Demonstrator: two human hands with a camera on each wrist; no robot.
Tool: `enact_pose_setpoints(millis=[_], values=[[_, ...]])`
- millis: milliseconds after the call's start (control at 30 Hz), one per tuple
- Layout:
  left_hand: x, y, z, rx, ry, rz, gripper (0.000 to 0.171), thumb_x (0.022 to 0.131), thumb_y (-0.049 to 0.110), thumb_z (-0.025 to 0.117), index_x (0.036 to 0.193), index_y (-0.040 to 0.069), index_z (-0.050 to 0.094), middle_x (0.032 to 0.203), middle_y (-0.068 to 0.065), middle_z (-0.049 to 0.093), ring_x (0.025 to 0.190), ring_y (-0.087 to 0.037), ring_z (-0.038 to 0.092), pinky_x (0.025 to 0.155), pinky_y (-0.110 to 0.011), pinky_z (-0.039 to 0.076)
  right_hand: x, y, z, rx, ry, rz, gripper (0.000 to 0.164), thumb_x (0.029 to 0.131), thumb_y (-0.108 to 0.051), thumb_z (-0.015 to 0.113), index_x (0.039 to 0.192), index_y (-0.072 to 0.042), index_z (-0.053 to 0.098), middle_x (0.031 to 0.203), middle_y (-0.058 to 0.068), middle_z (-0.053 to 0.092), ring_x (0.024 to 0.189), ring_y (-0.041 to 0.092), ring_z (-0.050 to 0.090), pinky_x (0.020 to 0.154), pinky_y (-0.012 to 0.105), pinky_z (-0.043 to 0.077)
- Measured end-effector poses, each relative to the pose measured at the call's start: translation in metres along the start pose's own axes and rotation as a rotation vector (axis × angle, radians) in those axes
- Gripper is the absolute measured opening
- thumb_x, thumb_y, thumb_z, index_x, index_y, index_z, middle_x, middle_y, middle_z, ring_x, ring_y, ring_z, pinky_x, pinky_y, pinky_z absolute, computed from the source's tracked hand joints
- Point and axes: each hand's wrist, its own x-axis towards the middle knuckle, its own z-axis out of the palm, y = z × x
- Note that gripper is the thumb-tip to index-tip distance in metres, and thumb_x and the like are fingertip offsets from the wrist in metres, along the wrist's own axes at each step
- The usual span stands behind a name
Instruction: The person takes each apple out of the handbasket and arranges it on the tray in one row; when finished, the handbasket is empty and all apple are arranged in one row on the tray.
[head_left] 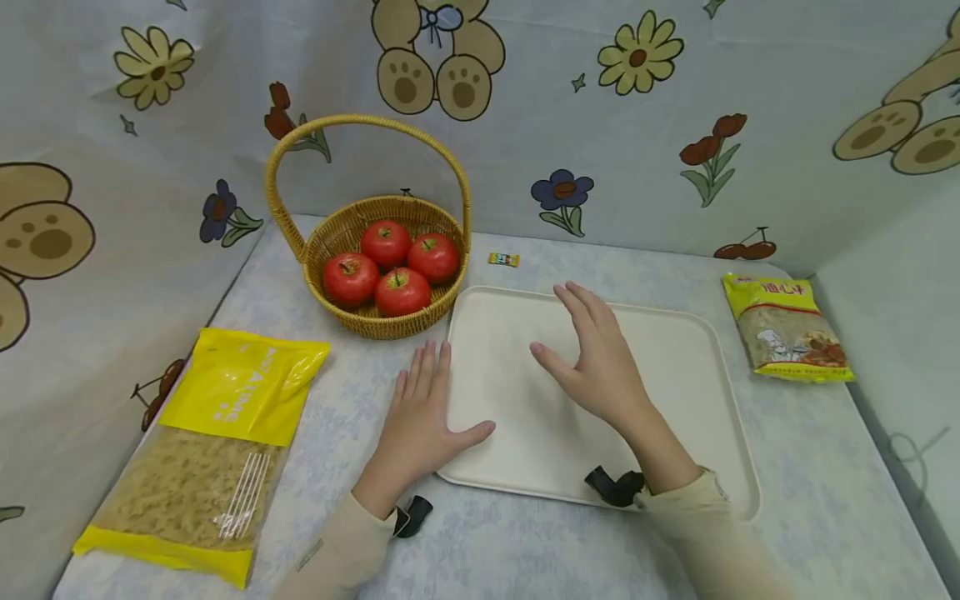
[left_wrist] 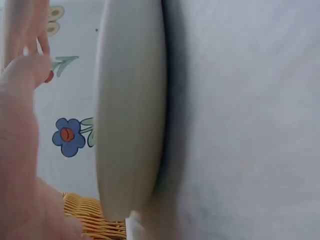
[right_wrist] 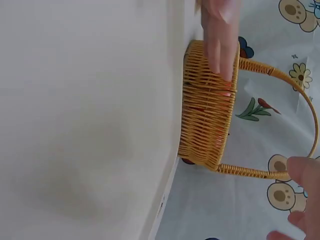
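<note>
A white rectangular tray (head_left: 510, 375) lies on the table. My left hand (head_left: 420, 425) is at its left edge, fingers straight and thumb stretched over the rim; in the left wrist view the tray's side (left_wrist: 132, 110) stands close beside the hand (left_wrist: 20, 140). Over the middle of the tray is my right hand (head_left: 600, 367), fingers extended, thumb spread apart, holding nothing. Behind the left hand stands a woven basket (head_left: 375, 327) with a tall handle, holding several red apples (head_left: 402, 292). The right wrist view shows the same basket (right_wrist: 205, 120) past the tray's rim.
At the left lies a large yellow bag of pasta (head_left: 202, 467). A smaller yellow food packet (head_left: 787, 329) lies at the far right. Behind the tray is a tiny wrapped candy (head_left: 503, 259). Printed cloth (head_left: 510, 167) walls in the table at the back and sides.
</note>
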Motion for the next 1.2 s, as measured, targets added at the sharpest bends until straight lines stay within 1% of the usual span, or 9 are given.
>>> enact_pose_setpoints(millis=[133, 233, 333, 467, 633, 767, 900, 1033, 1200], values=[[-0.005, -0.006, 0.0, -0.044, -0.089, -0.009, 0.132, 0.07, 0.088, 0.056, 0.159, 0.018, -0.013, 0.169, -0.01, -0.003, 0.156, -0.028, -0.004, 0.125, -0.056, 0.005, 0.027, -0.006, 0.006, 0.116, -0.099, -0.05, 0.075, 0.094, -0.038, 0.067, 0.156, -0.02, 0.03, 0.161, 0.006, 0.032, 0.15, 0.028, 0.028, 0.119, 0.058, 0.028], [-0.008, -0.01, 0.0, -0.081, -0.142, 0.002, 0.138, 0.065, 0.09, 0.059, 0.159, 0.017, -0.012, 0.169, -0.007, -0.004, 0.156, -0.026, -0.005, 0.125, -0.056, 0.004, 0.05, -0.012, 0.014, 0.196, -0.17, -0.057, 0.073, 0.095, -0.038, 0.066, 0.156, -0.021, 0.031, 0.161, 0.003, 0.032, 0.15, 0.024, 0.027, 0.121, 0.053, 0.027], [-0.011, -0.014, 0.001, -0.114, -0.184, 0.02, 0.143, 0.061, 0.088, 0.065, 0.159, 0.017, -0.011, 0.169, -0.004, -0.005, 0.156, -0.024, -0.006, 0.125, -0.055, 0.003, 0.073, -0.019, 0.025, 0.258, -0.221, -0.051, 0.071, 0.095, -0.036, 0.065, 0.155, -0.02, 0.032, 0.159, 0.003, 0.035, 0.148, 0.023, 0.032, 0.12, 0.05, 0.031], [-0.014, -0.02, 0.004, -0.116, -0.216, 0.046, 0.151, 0.055, 0.086, 0.072, 0.159, 0.016, -0.011, 0.169, -0.002, -0.006, 0.156, -0.023, -0.008, 0.126, -0.051, 0.003, 0.102, -0.029, 0.042, 0.293, -0.263, -0.062, 0.068, 0.095, -0.031, 0.066, 0.153, -0.014, 0.036, 0.156, 0.005, 0.039, 0.143, 0.025, 0.039, 0.117, 0.046, 0.037], [-0.015, -0.025, 0.007, -0.073, -0.246, 0.071, 0.158, 0.049, 0.089, 0.072, 0.158, 0.015, -0.014, 0.168, -0.003, -0.008, 0.155, -0.021, -0.01, 0.127, -0.047, 0.004, 0.131, -0.04, 0.062, 0.298, -0.291, -0.068, 0.065, 0.096, -0.026, 0.066, 0.152, -0.01, 0.037, 0.153, 0.009, 0.042, 0.141, 0.026, 0.041, 0.116, 0.044, 0.038], [-0.015, -0.026, 0.008, -0.076, -0.247, 0.079, 0.16, 0.047, 0.086, 0.077, 0.159, 0.013, -0.013, 0.168, -0.005, -0.007, 0.155, -0.022, -0.01, 0.127, -0.047, 0.005, 0.149, -0.049, 0.073, 0.258, -0.323, -0.065, 0.065, 0.096, -0.024, 0.065, 0.152, -0.012, 0.036, 0.154, 0.009, 0.04, 0.142, 0.026, 0.04, 0.117, 0.045, 0.037], [-0.015, -0.027, 0.007, -0.084, -0.246, 0.079, 0.16, 0.047, 0.083, 0.079, 0.159, 0.013, -0.012, 0.168, -0.004, -0.007, 0.156, -0.022, -0.009, 0.127, -0.046, 0.005, 0.163, -0.055, 0.083, 0.161, -0.353, -0.063, 0.065, 0.097, -0.022, 0.064, 0.154, -0.013, 0.034, 0.157, 0.007, 0.037, 0.144, 0.025, 0.038, 0.119, 0.044, 0.034], [-0.016, -0.027, 0.006, -0.084, -0.236, 0.084, 0.159, 0.048, 0.083, 0.079, 0.159, 0.013, -0.01, 0.169, -0.005, -0.006, 0.156, -0.022, -0.008, 0.127, -0.046, 0.006, 0.176, -0.059, 0.091, 0.087, -0.397, -0.046, 0.064, 0.098, -0.021, 0.062, 0.154, -0.012, 0.033, 0.158, 0.009, 0.034, 0.146, 0.026, 0.036, 0.121, 0.043, 0.032], [-0.018, -0.027, 0.005, -0.096, -0.215, 0.097, 0.158, 0.048, 0.08, 0.081, 0.16, 0.011, -0.007, 0.169, -0.008, -0.002, 0.156, -0.024, -0.005, 0.127, -0.048, 0.007, 0.19, -0.063, 0.101, -0.008, -0.45, -0.035, 0.063, 0.099, -0.018, 0.059, 0.155, -0.01, 0.03, 0.162, 0.012, 0.028, 0.149, 0.028, 0.029, 0.123, 0.041, 0.028]])
